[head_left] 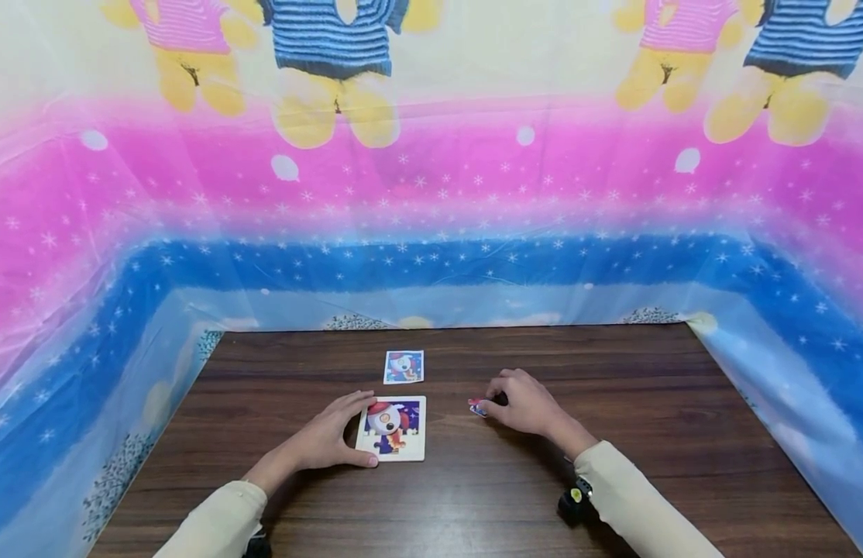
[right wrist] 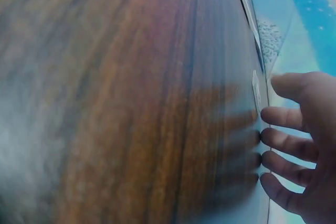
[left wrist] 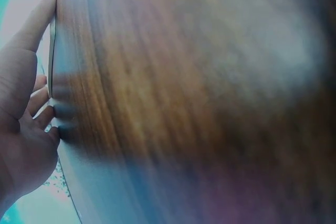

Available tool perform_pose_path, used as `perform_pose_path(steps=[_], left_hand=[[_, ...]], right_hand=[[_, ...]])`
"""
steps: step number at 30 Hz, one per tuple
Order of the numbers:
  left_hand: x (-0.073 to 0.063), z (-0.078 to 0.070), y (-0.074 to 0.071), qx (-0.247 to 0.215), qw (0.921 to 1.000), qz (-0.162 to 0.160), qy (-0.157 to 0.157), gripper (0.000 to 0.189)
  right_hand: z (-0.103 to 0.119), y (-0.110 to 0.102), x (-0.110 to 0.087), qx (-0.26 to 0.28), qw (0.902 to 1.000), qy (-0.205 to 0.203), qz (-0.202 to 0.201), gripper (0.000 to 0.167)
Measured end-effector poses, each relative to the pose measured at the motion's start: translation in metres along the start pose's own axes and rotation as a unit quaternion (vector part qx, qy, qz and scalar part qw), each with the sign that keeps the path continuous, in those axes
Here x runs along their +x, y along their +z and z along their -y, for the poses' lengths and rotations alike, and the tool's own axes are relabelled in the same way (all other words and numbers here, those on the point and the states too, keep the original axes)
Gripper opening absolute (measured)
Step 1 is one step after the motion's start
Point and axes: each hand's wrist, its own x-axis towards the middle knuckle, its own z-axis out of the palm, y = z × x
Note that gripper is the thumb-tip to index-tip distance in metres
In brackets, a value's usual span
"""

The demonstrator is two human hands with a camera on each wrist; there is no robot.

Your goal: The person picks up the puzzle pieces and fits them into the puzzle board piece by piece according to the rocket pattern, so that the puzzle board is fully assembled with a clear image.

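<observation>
A square jigsaw puzzle board (head_left: 418, 446) with a pale border lies on the table in the head view. Its picture has a white animal face with a red top; the lower part has bare white patches around a few pieces. My left hand (head_left: 324, 440) holds the board by its left side, thumb at the near corner and fingers at the far one. To the right, my right hand (head_left: 525, 404) pinches a small red and blue puzzle piece (head_left: 476, 406) between thumb and index finger, low over the tabletop. In the right wrist view the other fingertips (right wrist: 269, 136) are spread along the table.
Behind the board lies a small picture card (head_left: 403, 366) with a similar animal. The dark wooden table (head_left: 473, 504) ends at a printed cloth backdrop (head_left: 431, 263) at the back and sides. Dark wrist-worn devices sit at both pale sleeves (head_left: 634, 496).
</observation>
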Motion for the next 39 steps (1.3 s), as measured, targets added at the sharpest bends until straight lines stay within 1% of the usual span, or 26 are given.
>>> perform_pose_path(steps=[1, 2, 4, 6, 8, 11, 14, 16, 20, 31, 35, 39], left_hand=[[0.000, 0.000, 0.000, 0.000, 1.0000, 0.000, 0.000, 0.104], [0.000, 0.000, 0.000, 0.000, 1.0000, 0.000, 0.001, 0.104], [0.000, 0.001, 0.001, 0.000, 1.0000, -0.001, -0.001, 0.104], [-0.001, 0.002, 0.001, -0.001, 1.0000, 0.000, -0.003, 0.104], [-0.001, 0.002, 0.002, -0.003, 1.0000, 0.000, -0.004, 0.104], [-0.001, 0.002, 0.003, -0.005, 1.0000, 0.001, -0.006, 0.105], [-0.001, 0.002, 0.003, -0.006, 1.0000, 0.000, -0.005, 0.104], [-0.001, 0.002, 0.003, -0.007, 1.0000, 0.000, -0.005, 0.104], [-0.001, 0.002, 0.003, -0.006, 1.0000, -0.001, -0.004, 0.104], [0.000, 0.001, 0.000, -0.007, 1.0000, 0.002, 0.003, 0.103], [-0.001, 0.000, -0.001, -0.004, 1.0000, 0.003, 0.004, 0.103], [0.000, 0.000, -0.001, -0.004, 1.0000, 0.003, 0.003, 0.103]], right_hand=[[-0.001, 0.000, 0.000, 0.002, 1.0000, -0.009, -0.002, 0.010], [-0.001, 0.000, 0.000, 0.006, 0.9999, -0.015, -0.001, 0.011], [-0.002, -0.001, 0.000, 0.007, 0.9997, -0.022, 0.012, 0.025], [-0.003, -0.001, 0.000, 0.003, 0.9991, -0.023, 0.034, 0.038], [-0.003, -0.002, 0.000, -0.005, 0.9982, -0.022, 0.055, 0.043], [-0.002, -0.002, 0.001, -0.010, 0.9972, -0.029, 0.068, 0.039], [0.000, -0.003, 0.002, -0.009, 0.9972, -0.035, 0.066, 0.030], [0.000, -0.003, 0.002, -0.009, 0.9974, -0.032, 0.064, 0.028], [0.000, -0.003, 0.003, -0.014, 0.9977, -0.029, 0.060, 0.027], [0.001, -0.002, 0.008, -0.026, 0.9978, -0.041, 0.044, 0.025], [0.009, 0.001, 0.012, -0.019, 0.9984, -0.042, 0.034, 0.026], [0.026, 0.003, 0.017, -0.002, 0.9986, -0.049, 0.022, 0.028]])
